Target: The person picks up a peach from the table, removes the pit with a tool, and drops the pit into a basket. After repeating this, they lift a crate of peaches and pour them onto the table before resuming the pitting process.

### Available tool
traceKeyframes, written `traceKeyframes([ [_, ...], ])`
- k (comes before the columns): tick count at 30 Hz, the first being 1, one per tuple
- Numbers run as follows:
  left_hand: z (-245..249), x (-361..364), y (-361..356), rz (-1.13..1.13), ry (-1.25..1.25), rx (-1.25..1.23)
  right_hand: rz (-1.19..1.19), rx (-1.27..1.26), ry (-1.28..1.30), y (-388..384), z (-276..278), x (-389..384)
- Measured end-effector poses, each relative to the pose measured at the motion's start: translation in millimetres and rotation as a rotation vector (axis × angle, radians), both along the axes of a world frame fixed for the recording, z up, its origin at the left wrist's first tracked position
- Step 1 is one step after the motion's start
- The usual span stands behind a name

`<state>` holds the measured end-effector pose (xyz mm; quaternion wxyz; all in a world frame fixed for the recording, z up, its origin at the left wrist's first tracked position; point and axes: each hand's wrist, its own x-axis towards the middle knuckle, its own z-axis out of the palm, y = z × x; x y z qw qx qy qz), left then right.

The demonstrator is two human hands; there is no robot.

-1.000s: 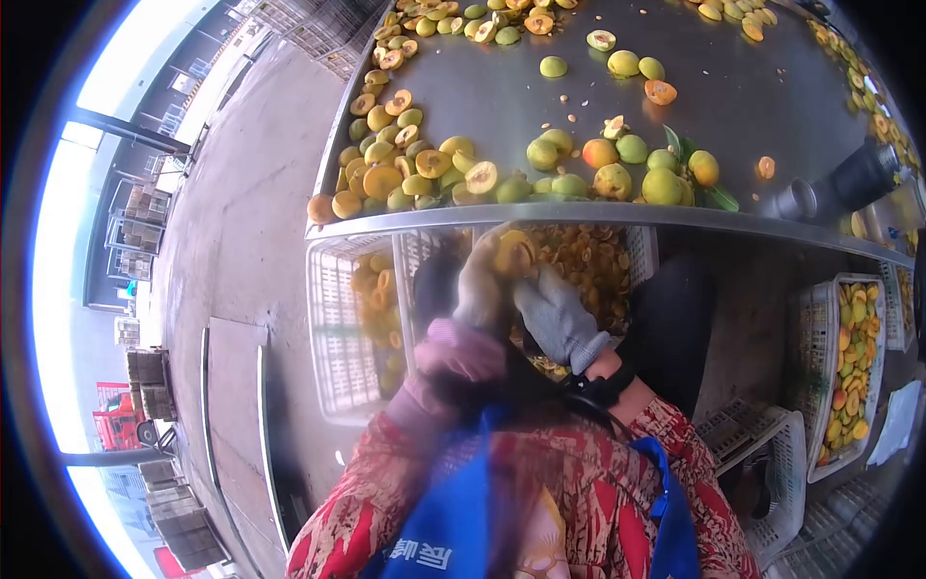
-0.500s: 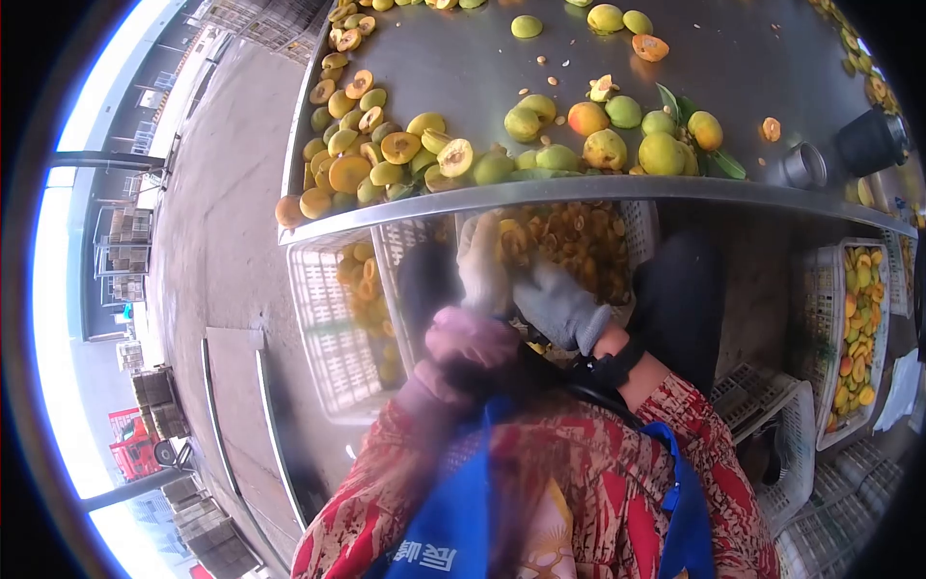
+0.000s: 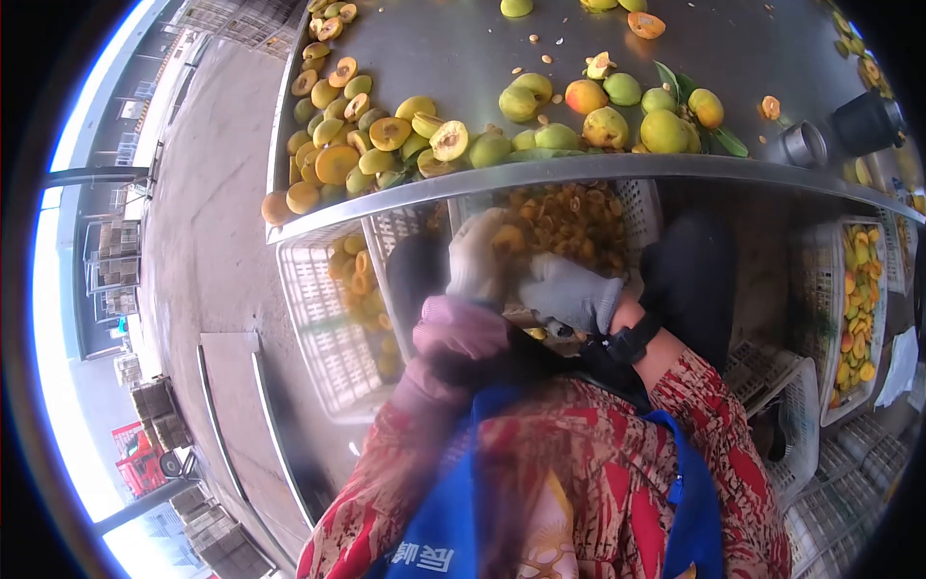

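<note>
My left hand (image 3: 475, 259), in a whitish glove with a pink sleeve cuff, is closed at the table's front edge. An orange-yellow apricot (image 3: 508, 237), partly blurred, shows at its fingers. Close beside it, my right hand (image 3: 569, 292) wears a grey glove, its fingers curled toward the apricot; what they grip is hidden by blur. Both hands are above my lap, over a white crate (image 3: 644, 224) of cut apricot pieces (image 3: 569, 224). On the metal table ahead lie whole apricots (image 3: 666, 131) and a cut half with its pit side up (image 3: 449, 141).
The table's raised metal rim (image 3: 617, 171) runs just ahead of my hands. A white crate (image 3: 323, 328) with apricot halves stands at left, another crate (image 3: 837, 318) of fruit at right. A dark flask (image 3: 863, 124) and a metal cup (image 3: 803, 146) are on the table.
The view has shifted slightly, so the table sits a little higher in it. Both hands stay together around the apricot, with only small movements.
</note>
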<state>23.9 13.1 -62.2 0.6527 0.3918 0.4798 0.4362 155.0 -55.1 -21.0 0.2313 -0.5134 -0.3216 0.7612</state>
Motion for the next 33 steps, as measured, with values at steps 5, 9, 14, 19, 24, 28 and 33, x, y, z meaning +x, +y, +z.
traceKeyframes([
  [5, 33, 3, -10, -0.001, 0.013, -0.287, -0.03, -0.066, 0.205, -6, 12, 7],
  [9, 33, 3, -4, -0.132, 0.038, -0.12, -0.106, -0.14, 0.574, -9, 3, 12],
  [14, 43, 3, 0, -0.414, -0.076, -0.147, -0.111, -0.202, 0.629, -16, -5, 17],
  [19, 52, 17, -19, -0.223, -0.083, -0.29, -0.054, -0.109, 0.726, -28, -15, 21],
  [24, -26, 7, -17, -0.04, -0.117, -0.019, -0.1, 0.042, 0.487, -45, 6, 14],
  [28, 44, -6, -3, 0.151, -0.473, -0.289, -0.05, 0.032, 0.345, -52, -5, 7],
  [33, 79, -90, 36, 0.404, 0.538, 0.288, 0.278, 0.598, -0.76, -49, -18, 1],
])
